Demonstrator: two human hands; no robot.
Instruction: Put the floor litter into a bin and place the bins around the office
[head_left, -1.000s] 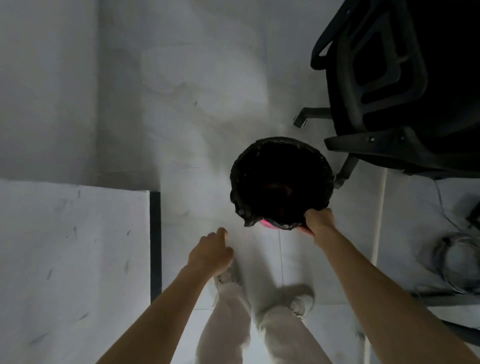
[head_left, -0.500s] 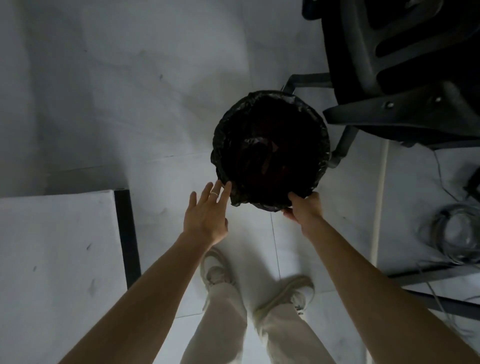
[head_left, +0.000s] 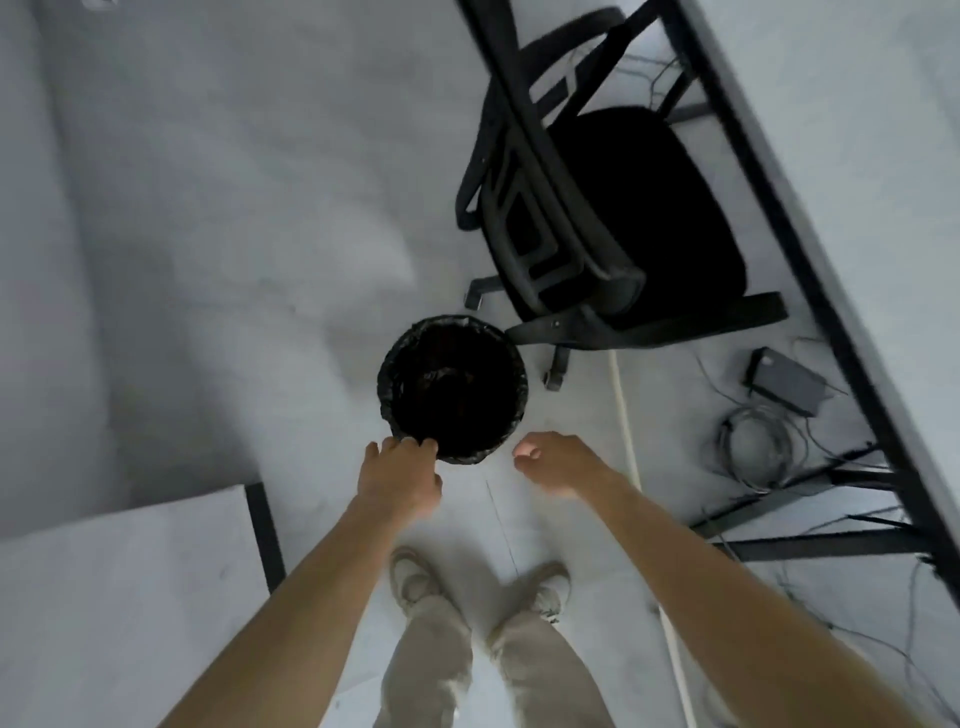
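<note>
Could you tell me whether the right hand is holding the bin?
No, the right hand is beside the bin, clear of its rim.

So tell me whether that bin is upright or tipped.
Upright: the bin shows its round open mouth to the camera, left hand fingers on its near rim.

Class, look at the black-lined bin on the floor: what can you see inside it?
The bin holds a black liner bag folded over its rim. Inside is only crinkled black plastic; the bottom is too dark to show any litter. The left hand touches the near rim.
</note>
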